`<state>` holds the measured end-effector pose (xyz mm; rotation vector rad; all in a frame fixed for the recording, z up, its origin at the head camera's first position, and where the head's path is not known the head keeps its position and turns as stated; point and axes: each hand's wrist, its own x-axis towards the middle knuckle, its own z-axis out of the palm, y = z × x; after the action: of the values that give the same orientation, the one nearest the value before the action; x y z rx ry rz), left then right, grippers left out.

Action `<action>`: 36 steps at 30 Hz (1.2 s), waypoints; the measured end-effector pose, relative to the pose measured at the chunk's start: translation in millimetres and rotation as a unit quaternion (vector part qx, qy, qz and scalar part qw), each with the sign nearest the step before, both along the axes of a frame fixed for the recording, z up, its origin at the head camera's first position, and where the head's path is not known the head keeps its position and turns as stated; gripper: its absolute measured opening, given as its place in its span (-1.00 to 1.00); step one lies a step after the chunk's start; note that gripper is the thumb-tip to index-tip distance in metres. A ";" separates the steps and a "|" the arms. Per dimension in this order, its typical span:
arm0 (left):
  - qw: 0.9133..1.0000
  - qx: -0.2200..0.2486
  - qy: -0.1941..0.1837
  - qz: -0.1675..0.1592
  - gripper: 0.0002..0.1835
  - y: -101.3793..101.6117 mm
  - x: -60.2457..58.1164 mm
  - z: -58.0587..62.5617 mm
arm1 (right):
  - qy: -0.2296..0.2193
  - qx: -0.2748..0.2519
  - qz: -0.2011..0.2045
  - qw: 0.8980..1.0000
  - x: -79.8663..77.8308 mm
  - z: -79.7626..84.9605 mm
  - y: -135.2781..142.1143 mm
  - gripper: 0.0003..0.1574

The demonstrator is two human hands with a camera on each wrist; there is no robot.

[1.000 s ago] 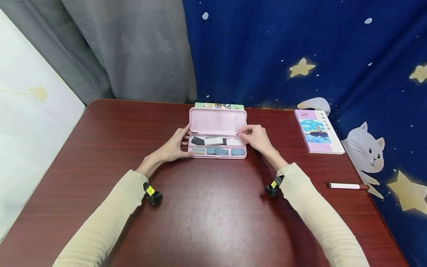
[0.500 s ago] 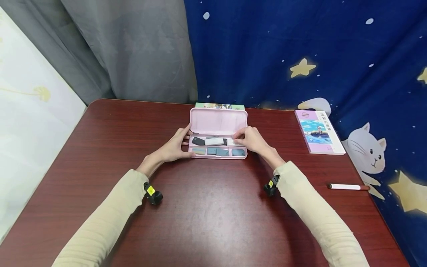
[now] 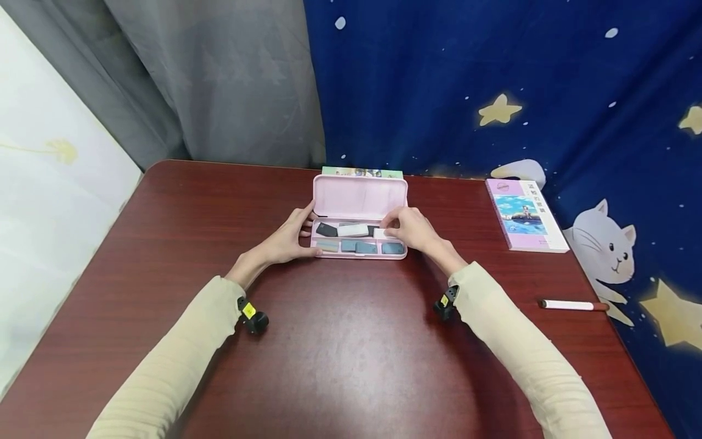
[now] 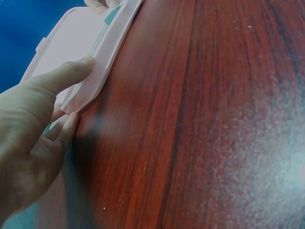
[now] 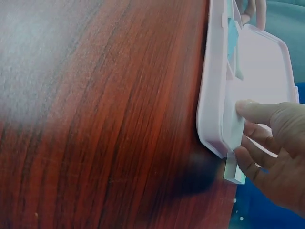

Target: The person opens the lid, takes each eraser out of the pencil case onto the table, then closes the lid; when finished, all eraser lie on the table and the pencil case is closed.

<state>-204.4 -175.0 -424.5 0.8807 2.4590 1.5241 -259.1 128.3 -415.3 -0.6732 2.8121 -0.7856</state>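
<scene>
An open pink pencil case (image 3: 359, 256) lies near the table's far edge, its lid (image 3: 360, 196) raised at the back. My left hand (image 3: 285, 239) grips the left end, thumb (image 4: 76, 72) on the front rim and fingers round the side. My right hand (image 3: 412, 229) reaches into the back row at the right, thumb and fingertips pinching a white eraser-like block (image 3: 383, 233), partly covered by the fingers. Beside it in that row lie another white block (image 3: 353, 230) and a black one (image 3: 326, 230). Blue-grey blocks (image 3: 365, 247) fill the front compartments.
A green printed box (image 3: 362, 172) stands behind the raised lid. To the right lie a book (image 3: 526, 214) with a pink and white cover and a white marker (image 3: 573, 305) with a dark red end. Curtains hang behind the dark red wooden table (image 3: 351, 353).
My right hand has shifted slightly left, from the case's right back corner onto the white block. The left hand keeps its place on the case's left end.
</scene>
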 end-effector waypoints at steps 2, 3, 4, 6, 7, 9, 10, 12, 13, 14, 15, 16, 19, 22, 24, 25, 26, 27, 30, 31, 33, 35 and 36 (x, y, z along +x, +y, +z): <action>1.000 -0.003 0.002 0.001 0.15 0.2 0.6 -0.4 | 0.001 0.003 -0.002 1.000 0.7 0.3 1.0 -0.88; 1.000 -0.005 0.004 0.001 0.15 0.1 0.8 -0.6 | 0.002 0.002 -0.001 1.000 1.0 0.4 1.6 -0.87; 1.000 -0.005 0.005 0.002 0.15 0.2 1.2 -0.5 | 0.003 0.001 0.001 1.000 1.3 0.4 2.4 -0.87; 1.000 -0.003 0.006 0.002 0.14 0.5 1.5 -0.5 | 0.006 -0.004 0.003 1.000 1.6 0.4 3.9 -0.86; 1.000 -0.004 0.007 0.003 0.14 0.6 1.4 -0.5 | 0.008 -0.007 0.005 1.000 1.4 0.1 4.7 -0.86; 1.000 -0.005 0.007 0.002 0.14 0.8 0.9 -0.4 | 0.012 -0.017 0.007 1.000 0.9 -0.5 6.2 -0.85; 1.000 -0.006 0.006 0.002 0.13 1.0 0.5 -0.6 | 0.015 -0.023 0.007 1.000 0.5 -0.6 6.9 -0.85; 1.000 -0.009 0.005 0.002 0.13 1.3 0.1 -0.6 | 0.016 -0.036 0.005 0.999 -1.3 -1.0 7.8 -0.85; 1.000 -0.011 0.005 0.003 0.13 1.3 -0.2 -0.9 | 0.017 -0.043 0.004 0.999 -2.1 -1.1 8.0 -0.86; 1.000 -0.010 0.004 0.002 0.13 1.3 -0.1 -0.9 | 0.019 -0.049 0.002 0.999 -2.8 -1.4 8.1 -0.86; 1.000 -0.009 0.004 0.003 0.13 1.3 0.0 -1.0 | 0.020 -0.054 -0.001 0.998 -3.5 -1.8 8.1 -0.87; 1.000 -0.008 0.004 0.004 0.13 1.3 0.3 -1.0 | 0.021 -0.061 -0.004 0.998 -3.9 -2.1 8.1 -0.87; 1.000 -0.006 0.004 0.005 0.13 0.9 1.3 -1.2 | 0.023 -0.083 -0.027 0.996 -4.7 -3.3 8.4 -0.88; 1.000 -0.010 0.002 0.006 0.12 1.4 1.3 -1.8 | 0.020 -0.104 -0.059 0.993 -4.8 -3.7 10.0 -0.86; 1.000 -0.010 0.002 0.006 0.12 1.7 1.2 -2.0 | 0.011 -0.114 -0.076 0.990 -4.2 -3.1 10.9 -0.84; 1.000 -0.010 0.001 0.006 0.13 1.5 1.3 -1.9 | 0.004 -0.122 -0.083 0.989 -3.4 -2.4 11.2 -0.83; 1.000 -0.010 0.001 0.007 0.13 1.5 1.3 -1.9 | -0.005 -0.131 -0.088 0.987 -2.4 -1.5 11.3 -0.82; 1.000 -0.009 0.000 0.007 0.13 1.2 1.6 -1.7 | -0.014 -0.142 -0.093 0.985 -1.3 -0.6 11.5 -0.81; 1.000 -0.008 -0.002 0.006 0.14 0.5 2.2 -1.3 | -0.053 -0.185 -0.111 0.975 1.7 0.7 11.7 -0.76; 1.000 -0.010 -0.003 0.006 0.14 0.5 2.2 -1.4 | -0.068 -0.202 -0.115 0.970 2.7 0.8 12.0 -0.74; 1.000 -0.011 -0.004 0.007 0.14 0.5 2.3 -1.3 | -0.095 -0.228 -0.121 0.961 4.2 -0.6 13.2 -0.69; 1.000 -0.011 -0.005 0.007 0.14 0.7 2.2 -1.1 | -0.116 -0.247 -0.124 0.954 6.9 -1.9 14.0 -0.65; 1.000 -0.010 -0.003 0.008 0.14 0.8 2.2 -0.9 | -0.124 -0.255 -0.126 0.951 8.6 -2.7 14.3 -0.63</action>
<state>-202.2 -174.2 -425.4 0.8534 2.4778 1.5019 -250.5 142.6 -418.0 -0.2412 2.4976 -1.5553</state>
